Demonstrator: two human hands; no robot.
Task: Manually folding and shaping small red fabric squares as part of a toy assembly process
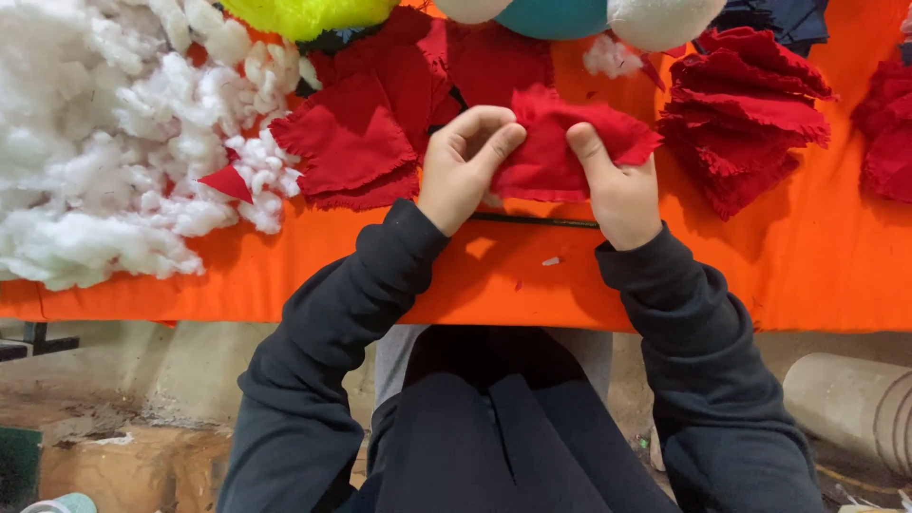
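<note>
Right now the left hand (464,169) and the right hand (616,188) are both pinching one red cloth piece (556,142), held close together just above the orange table (817,256). A thin dark rod (532,220) is lying under the hands. Loose red cloth pieces (356,138) are lying to the left, beside white stuffing (104,142); a red stack (746,114) is sitting to the right.

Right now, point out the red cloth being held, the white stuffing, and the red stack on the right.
Red cloth piece (556,152), head view, centre of fabric.
White stuffing (104,142), head view, middle of heap.
Red stack (746,114), head view, top layers.
</note>
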